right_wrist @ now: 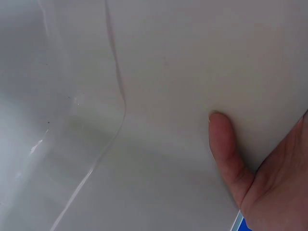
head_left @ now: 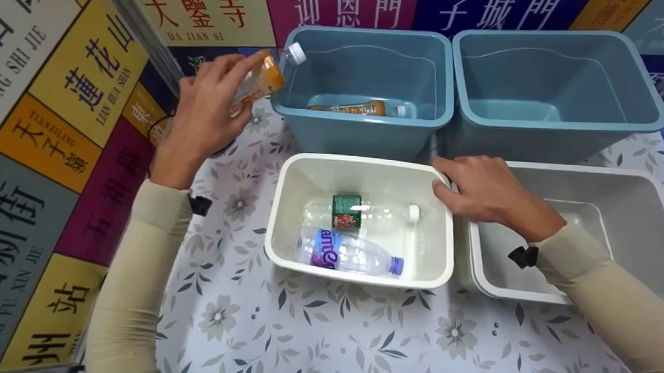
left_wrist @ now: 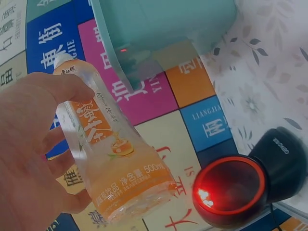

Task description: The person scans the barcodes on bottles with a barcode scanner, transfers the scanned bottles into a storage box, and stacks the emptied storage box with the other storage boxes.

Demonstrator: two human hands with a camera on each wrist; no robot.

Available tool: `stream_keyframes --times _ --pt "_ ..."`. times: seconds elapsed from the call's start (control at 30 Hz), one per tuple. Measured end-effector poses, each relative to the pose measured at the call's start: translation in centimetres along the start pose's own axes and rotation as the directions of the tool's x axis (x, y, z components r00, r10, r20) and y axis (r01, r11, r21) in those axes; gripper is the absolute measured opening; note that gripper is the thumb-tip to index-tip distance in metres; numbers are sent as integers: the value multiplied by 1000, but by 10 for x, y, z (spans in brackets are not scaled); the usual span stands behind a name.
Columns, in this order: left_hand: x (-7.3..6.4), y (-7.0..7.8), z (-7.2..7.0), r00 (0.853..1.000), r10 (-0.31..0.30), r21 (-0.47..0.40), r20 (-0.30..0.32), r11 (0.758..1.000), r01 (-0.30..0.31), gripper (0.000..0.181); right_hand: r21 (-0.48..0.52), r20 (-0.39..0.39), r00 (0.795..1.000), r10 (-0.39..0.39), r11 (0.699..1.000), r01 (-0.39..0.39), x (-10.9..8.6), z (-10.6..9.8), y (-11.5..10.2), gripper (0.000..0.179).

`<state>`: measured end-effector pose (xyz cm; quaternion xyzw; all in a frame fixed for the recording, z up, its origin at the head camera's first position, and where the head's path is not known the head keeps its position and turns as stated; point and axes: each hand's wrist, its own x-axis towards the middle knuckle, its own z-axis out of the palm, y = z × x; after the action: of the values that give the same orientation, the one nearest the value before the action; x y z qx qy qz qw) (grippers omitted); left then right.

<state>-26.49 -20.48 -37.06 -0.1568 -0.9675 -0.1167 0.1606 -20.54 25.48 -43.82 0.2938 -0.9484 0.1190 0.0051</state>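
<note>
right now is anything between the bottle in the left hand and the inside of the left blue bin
Nothing visible except the rim of the left blue bin itself: the left hand holds the bottle with its cap overlapping that rim in the head view.

The left grip [head_left: 209,100] is curled, the right grip [head_left: 484,190] pinching.

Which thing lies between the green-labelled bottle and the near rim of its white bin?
The purple-capped bottle lies there on its side, inside that white bin; the head view shows it.
</note>
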Motion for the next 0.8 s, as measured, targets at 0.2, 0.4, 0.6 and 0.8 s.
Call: stream_keyframes --times 0.2,0.4,0.6,0.8 --pt "8 9 1 998 44 19 -42 999 -43 72 2 6 1000 1 1000 -1 0 1 0 17" --pt "15 20 2 996 80 21 -45 997 -79 71 11 10 1000 7 1000 -7 1 0 0 18" --pt "23 30 4 992 122 36 -6 992 -122 77 18 0 1000 -2 1000 2 0 0 0 18" --pt "30 40 7 988 148 33 36 988 -149 79 14 7 1000 4 1000 -4 1 0 0 18"
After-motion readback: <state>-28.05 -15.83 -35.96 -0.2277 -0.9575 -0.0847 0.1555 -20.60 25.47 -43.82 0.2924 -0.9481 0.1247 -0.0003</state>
